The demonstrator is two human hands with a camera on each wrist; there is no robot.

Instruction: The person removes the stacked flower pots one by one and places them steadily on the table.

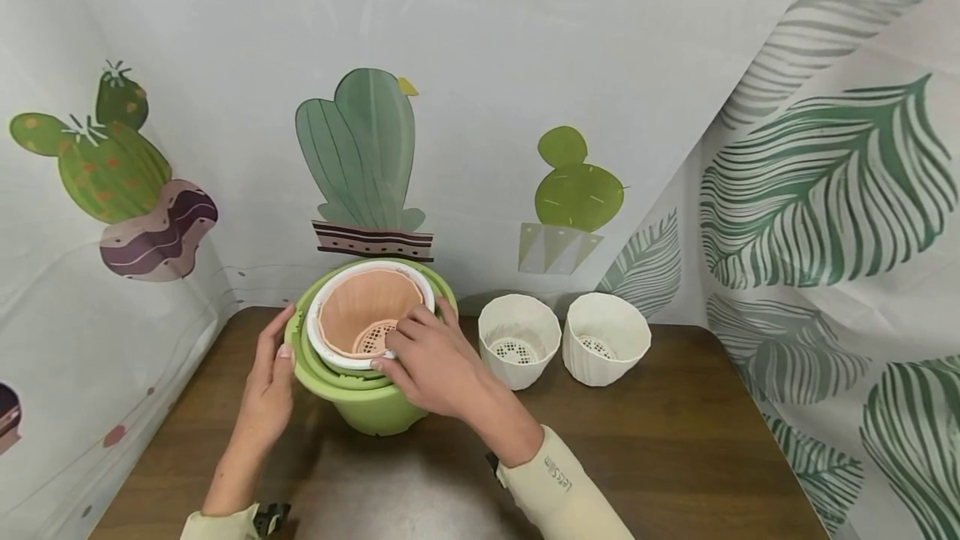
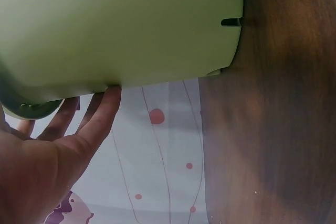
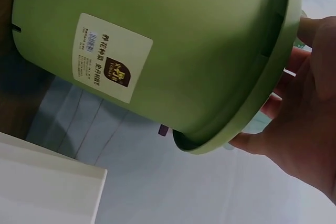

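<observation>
Now | left hand (image 1: 270,382), fingers extended, touching green pot (image 1: 375,413) | right hand (image 1: 444,365) pinching peach pot (image 1: 366,302) edge | tabletop (image 1: 637,457) open front-right

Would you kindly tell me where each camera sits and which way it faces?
Head: worn on the head, facing forward and down at nested pots on a table; left-hand grip, right-hand grip and sleeves show.
Left wrist: on that wrist, facing the side of the green pot; left-hand grip shows at lower left.
Right wrist: on that wrist, facing the label on that pot; right-hand grip shows at right.
Shared: both wrist views show the green pot and backdrop.
</observation>
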